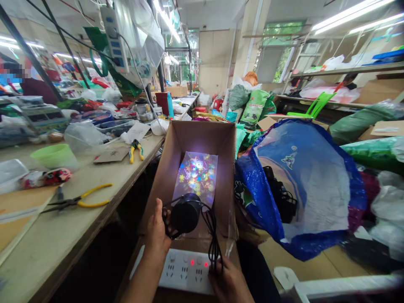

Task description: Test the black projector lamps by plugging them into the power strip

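Observation:
My left hand (158,230) holds a round black projector lamp (185,213) by its side, over an open cardboard box (205,134). Colourful light patterns fall on a pale sheet (198,174) inside the box. A bundled black cable (214,240) hangs from the lamp side, and my right hand (227,275) is closed around its lower end, at the right end of a white power strip (184,269). Two red lights glow on the strip. What my right fingertips touch beneath the cable is hidden.
On the left workbench (78,235) lie yellow-handled pliers (80,202), yellow-and-green cutters (136,151) and a green bowl (53,156). A large blue bag (284,235) with black items (280,198) stands right of the box. A person (34,86) is at the far left.

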`<state>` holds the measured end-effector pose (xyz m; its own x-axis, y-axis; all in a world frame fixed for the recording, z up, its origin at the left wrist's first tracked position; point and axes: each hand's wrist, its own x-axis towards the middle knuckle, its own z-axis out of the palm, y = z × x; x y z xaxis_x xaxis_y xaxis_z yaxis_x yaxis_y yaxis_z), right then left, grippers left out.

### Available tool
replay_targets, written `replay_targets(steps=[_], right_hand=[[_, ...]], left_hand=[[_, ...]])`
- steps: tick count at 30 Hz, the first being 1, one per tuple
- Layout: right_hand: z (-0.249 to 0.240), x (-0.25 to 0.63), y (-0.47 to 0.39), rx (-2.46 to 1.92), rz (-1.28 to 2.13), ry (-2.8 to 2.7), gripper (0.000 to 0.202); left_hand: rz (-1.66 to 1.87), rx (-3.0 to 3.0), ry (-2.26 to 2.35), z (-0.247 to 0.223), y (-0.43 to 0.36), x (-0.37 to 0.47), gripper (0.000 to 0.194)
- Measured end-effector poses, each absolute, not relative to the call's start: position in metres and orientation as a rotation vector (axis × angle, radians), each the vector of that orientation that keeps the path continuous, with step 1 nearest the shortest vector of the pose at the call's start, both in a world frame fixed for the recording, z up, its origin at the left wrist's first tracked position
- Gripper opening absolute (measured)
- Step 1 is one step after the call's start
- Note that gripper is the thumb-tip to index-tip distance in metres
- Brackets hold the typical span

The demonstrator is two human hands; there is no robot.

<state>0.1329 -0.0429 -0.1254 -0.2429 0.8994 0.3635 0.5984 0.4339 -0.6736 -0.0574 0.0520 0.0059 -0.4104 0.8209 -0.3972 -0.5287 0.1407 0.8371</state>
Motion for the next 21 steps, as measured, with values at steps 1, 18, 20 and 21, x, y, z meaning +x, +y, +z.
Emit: replay_targets(steps=[1, 18, 20, 21], right_hand=[[-0.123, 0.133, -0.043, -1.263, 0.523, -1.946, 0.020], [-0.053, 0.137, -0.044, -1.248, 1.303, -1.015, 0.027], [-0.044, 0.137, -0.041, -1.171, 1.415, -0.798, 0.027], [-0.040, 0.137, -0.040, -1.104, 1.497, -0.680, 0.027]], left_hand=[[1.541, 0.358, 1.301, 0.005, 0.052, -0.057, 0.053], [1.515, 1.355, 1.479, -0.008, -0.009, -0.037, 0.025], [1.513, 1.485, 1.493, -0.007, -0.018, -0.033, 0.025], [1.523, 1.604, 1.485, -0.007, -0.024, -0.029, 0.025]])
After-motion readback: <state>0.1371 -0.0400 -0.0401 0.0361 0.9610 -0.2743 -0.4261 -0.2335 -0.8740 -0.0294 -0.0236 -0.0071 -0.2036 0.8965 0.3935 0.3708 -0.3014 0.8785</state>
